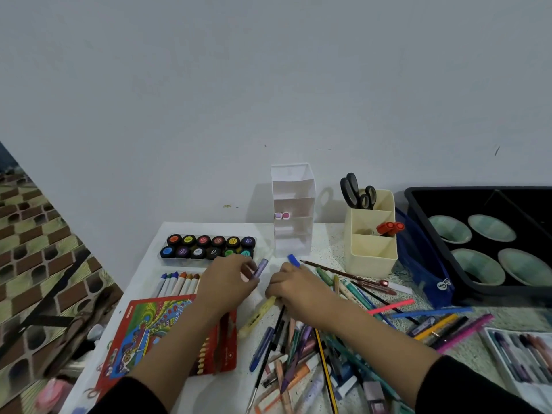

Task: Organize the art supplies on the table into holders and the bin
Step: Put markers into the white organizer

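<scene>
So, mid-pick here: the left hand [227,279] pinches a purple marker [260,268] in its fingers, the right hand [295,286] curls round a blue pen [293,260], both just before the white holder [294,210] on the counter [325,246], so next they'd need lifting into its slots, I reckon.

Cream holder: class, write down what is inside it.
The cream holder has black-handled scissors standing in its back compartment and orange markers in the middle one. Its walls hide the blades and the compartment floors.

Cream holder [370,252], white tiered holder [293,210], black bin [424,210], red swirl-patterned pencil box [155,330], black-lidded paint pots [209,246].
</scene>
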`<action>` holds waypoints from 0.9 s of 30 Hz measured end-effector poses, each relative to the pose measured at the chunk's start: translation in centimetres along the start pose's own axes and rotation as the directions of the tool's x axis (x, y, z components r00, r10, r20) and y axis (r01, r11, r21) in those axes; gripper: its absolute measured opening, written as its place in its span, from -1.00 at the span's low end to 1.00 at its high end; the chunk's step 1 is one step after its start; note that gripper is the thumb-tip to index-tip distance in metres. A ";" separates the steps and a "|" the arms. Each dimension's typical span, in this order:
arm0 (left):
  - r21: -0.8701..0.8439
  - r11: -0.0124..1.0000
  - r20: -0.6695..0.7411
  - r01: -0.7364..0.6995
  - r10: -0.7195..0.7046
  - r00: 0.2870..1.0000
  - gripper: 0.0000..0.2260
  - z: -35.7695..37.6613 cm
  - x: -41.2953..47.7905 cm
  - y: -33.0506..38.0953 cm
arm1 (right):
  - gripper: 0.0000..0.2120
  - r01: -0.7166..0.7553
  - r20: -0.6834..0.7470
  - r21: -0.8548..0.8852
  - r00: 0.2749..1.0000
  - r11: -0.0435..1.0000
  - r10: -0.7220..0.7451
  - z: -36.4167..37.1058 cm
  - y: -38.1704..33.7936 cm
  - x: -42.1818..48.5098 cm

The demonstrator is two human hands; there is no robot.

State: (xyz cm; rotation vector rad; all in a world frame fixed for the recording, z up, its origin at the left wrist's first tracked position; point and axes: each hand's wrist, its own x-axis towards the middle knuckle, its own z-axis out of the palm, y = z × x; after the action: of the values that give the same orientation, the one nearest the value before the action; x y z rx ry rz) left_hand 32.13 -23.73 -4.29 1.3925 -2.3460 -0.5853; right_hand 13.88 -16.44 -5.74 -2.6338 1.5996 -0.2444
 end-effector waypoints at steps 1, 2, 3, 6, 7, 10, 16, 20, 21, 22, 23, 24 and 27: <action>-0.085 0.996 -0.016 0.001 -0.003 1.000 -0.92 -0.3 0.1 0.4 | -0.75 -0.017 -0.020 -0.005 1.000 1.000 0.017 -0.5 0.6 -0.5; -0.155 0.988 -0.039 0.001 -0.007 0.999 -0.92 -0.6 0.1 0.9 | -0.74 -0.039 -0.038 0.003 0.999 0.999 0.039 -1.2 1.2 -0.9; -0.209 0.978 -0.065 0.000 -0.013 0.998 -0.92 -1.0 0.2 1.5 | -0.73 -0.065 -0.050 0.036 0.997 0.997 0.066 -2.0 1.7 -1.3; -0.300 0.954 -0.108 -0.015 -0.019 0.994 -0.94 -1.9 0.7 3.4 | -0.79 -0.163 -0.097 0.157 0.979 0.974 0.180 -3.6 3.6 -2.8; -0.308 0.951 -0.107 -0.024 -0.010 0.994 -0.93 -2.2 0.9 3.9 | -0.80 -0.194 -0.122 0.195 0.968 0.961 0.220 -3.9 4.2 -3.3; -0.236 0.970 -0.112 -0.067 0.041 0.993 -0.89 -2.8 1.6 5.3 | -0.73 -0.304 -0.139 0.351 0.919 0.886 0.370 -4.8 5.3 -4.7; -0.305 0.939 -0.187 -0.158 0.104 0.977 -0.92 -3.3 2.0 7.3 | -0.62 -0.314 -0.114 0.745 0.810 0.589 0.576 -6.0 4.2 -5.8; -0.365 0.913 -0.218 -0.181 0.105 0.970 -0.87 -3.0 2.4 8.1 | -0.78 -0.220 -0.143 0.872 0.740 0.438 0.657 -6.6 3.9 -5.1; -0.361 0.917 -0.223 -0.173 0.095 0.970 -0.87 -2.9 2.6 8.3 | -0.77 -0.205 -0.145 0.887 0.729 0.415 0.669 -6.9 3.9 -4.9; -0.356 0.920 -0.224 -0.161 0.083 0.971 -0.88 -2.8 2.7 8.4 | -0.77 -0.205 -0.149 0.887 0.721 0.413 0.677 -7.2 3.9 -4.7; -0.358 0.922 -0.221 -0.145 0.068 0.973 -0.89 -2.8 2.7 8.6 | -0.80 -0.217 -0.160 0.876 0.712 0.431 0.684 -7.5 3.9 -4.5; -0.364 0.922 -0.217 -0.133 0.055 0.975 -0.89 -2.8 2.8 8.7 | -0.82 -0.240 -0.180 0.852 0.700 0.466 0.691 -7.7 4.1 -4.3; -0.358 0.925 -0.204 -0.132 0.061 0.977 -0.84 -3.4 2.7 8.6 | -0.86 -0.257 -0.278 0.772 0.686 0.581 0.672 -8.1 4.5 -3.8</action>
State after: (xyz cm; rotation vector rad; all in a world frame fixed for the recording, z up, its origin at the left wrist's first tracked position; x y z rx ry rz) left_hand 26.18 -23.00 3.31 1.1018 -2.0109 -0.7811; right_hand 6.90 -14.88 1.29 -1.5130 1.8078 -1.3676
